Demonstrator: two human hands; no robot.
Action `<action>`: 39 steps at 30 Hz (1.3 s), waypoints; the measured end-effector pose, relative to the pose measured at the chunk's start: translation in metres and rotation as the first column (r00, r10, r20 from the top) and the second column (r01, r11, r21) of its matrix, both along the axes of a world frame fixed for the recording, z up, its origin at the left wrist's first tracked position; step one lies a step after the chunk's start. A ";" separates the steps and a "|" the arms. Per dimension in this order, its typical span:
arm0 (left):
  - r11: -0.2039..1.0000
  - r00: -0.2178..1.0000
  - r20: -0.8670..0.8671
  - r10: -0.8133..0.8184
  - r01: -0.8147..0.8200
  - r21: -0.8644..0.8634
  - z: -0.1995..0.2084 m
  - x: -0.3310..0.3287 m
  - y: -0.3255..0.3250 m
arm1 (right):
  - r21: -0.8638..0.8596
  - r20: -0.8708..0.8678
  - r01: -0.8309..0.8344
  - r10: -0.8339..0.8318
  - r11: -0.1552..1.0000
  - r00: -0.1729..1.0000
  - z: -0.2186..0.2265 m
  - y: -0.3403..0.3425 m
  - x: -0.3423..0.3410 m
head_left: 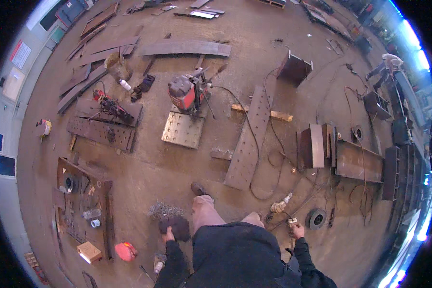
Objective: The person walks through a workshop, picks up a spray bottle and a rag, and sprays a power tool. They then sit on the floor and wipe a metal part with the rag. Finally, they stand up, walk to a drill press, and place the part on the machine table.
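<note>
My left hand [168, 235] is closed at the near edge of a dark, flat piece [178, 227]; whether it is cloth or plate I cannot tell. A heap of grey metal shavings [164, 210] lies just beyond it. On the right, my right hand [298, 230] is wrapped round a small whitish piece [292, 221], seemingly a plug or socket with a cable. A hand-held power tool [279, 205] with a pale body lies on the floor just beyond that hand. To its right sits a round black reel or wheel [317, 219].
A red magnetic-type drill [187, 93] stands near a perforated plate [183, 128]. A long drilled plate [249, 139] and trailing cables lie ahead. On the left are a steel frame [108, 211], a cardboard box [89, 252] and red gloves [125, 251]. Another person [391, 65] bends at the far right.
</note>
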State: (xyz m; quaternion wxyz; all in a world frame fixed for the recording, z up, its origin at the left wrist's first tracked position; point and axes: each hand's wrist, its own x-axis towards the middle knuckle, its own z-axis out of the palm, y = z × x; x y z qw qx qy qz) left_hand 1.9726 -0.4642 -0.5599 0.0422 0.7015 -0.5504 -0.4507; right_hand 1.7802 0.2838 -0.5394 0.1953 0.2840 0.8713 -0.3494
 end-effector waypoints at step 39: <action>0.939 0.874 -0.393 0.285 -0.174 0.295 0.028 -0.537 -0.600 | -0.452 -0.037 -0.537 0.587 0.712 0.809 0.139 -0.924 -0.571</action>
